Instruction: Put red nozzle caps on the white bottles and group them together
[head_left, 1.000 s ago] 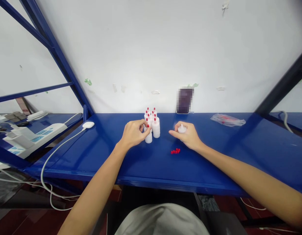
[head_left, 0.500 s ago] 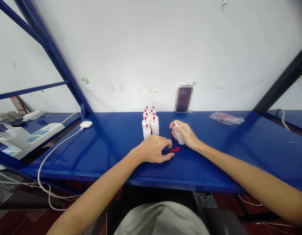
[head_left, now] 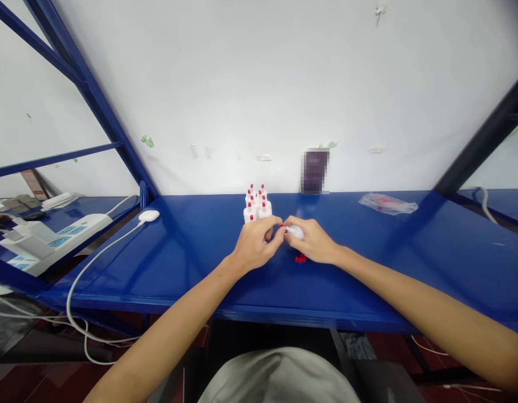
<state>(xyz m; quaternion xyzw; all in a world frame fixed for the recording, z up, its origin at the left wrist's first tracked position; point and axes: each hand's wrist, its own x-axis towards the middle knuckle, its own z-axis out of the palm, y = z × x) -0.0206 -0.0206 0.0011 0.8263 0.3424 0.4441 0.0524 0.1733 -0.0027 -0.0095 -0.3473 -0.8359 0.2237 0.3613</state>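
The right hand point(head_left: 311, 242) grips a small white plastic bottle point(head_left: 295, 231) above the blue worktop point(head_left: 192, 252), the left hand point(head_left: 254, 246) pinches a red cap point(head_left: 281, 225) at its tip, several capped bottles point(head_left: 254, 206) stand behind, few loose red caps point(head_left: 300, 258) remain

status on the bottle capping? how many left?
Done: a cluster of capped bottles stands at the back of the blue shelf. In hand: right hand holds a white bottle; left hand brings a red cap to its tip. Left: a few loose red caps; no other uncapped bottles visible.
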